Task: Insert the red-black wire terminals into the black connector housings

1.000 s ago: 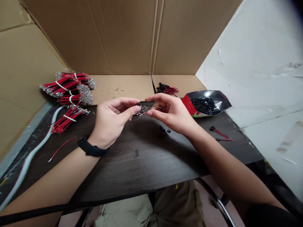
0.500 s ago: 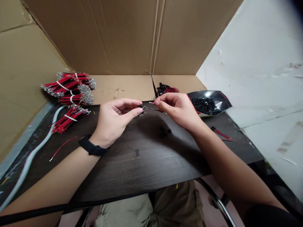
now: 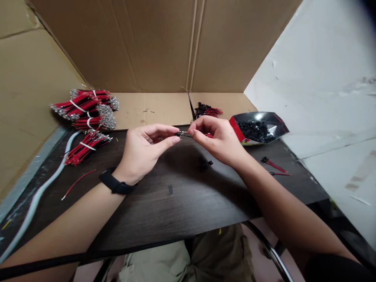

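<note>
My left hand [image 3: 148, 147], with a black band on its wrist, pinches a small black connector housing [image 3: 177, 134] between thumb and fingertips. Facing it, my right hand [image 3: 216, 137] is closed on a thin red wire [image 3: 186, 132]. The wire's metal tip is at the housing; whether it sits inside is too small to tell. A dark wire also runs between the two hands. Below them, several black housings [image 3: 205, 163] lie in shadow on the dark table [image 3: 141, 219].
Bundles of red and black wires [image 3: 80, 105] are stacked at the left, beside a pale cable [image 3: 44, 188]. One loose red wire [image 3: 78, 182] lies nearby. A box of black housings [image 3: 255, 131] stands right. Finished-looking wire pieces [image 3: 210, 110] lie behind my right hand, against cardboard [image 3: 152, 51].
My right hand has moved slightly left, bringing the red wire's metal tip up to the housing in my left hand. The left hand has shifted slightly right.
</note>
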The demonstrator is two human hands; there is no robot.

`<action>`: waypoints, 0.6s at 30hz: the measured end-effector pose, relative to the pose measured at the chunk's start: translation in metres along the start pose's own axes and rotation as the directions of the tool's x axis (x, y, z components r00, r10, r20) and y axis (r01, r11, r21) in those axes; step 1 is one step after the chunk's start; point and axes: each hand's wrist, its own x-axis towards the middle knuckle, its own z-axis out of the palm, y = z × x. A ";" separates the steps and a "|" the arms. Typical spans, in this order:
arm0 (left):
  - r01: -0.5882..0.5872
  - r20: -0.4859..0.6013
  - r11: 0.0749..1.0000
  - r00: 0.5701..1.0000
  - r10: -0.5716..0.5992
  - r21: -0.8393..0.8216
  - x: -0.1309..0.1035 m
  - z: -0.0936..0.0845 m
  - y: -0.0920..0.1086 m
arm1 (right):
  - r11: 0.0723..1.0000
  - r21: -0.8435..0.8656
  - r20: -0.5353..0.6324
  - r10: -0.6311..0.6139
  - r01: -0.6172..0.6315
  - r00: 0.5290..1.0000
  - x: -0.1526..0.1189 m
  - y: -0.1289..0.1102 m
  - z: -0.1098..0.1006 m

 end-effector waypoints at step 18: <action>-0.013 0.003 1.000 1.000 0.013 0.009 0.000 -0.001 -0.002 | 0.997 0.049 0.056 0.053 -0.055 0.997 -0.001 -0.004 0.001</action>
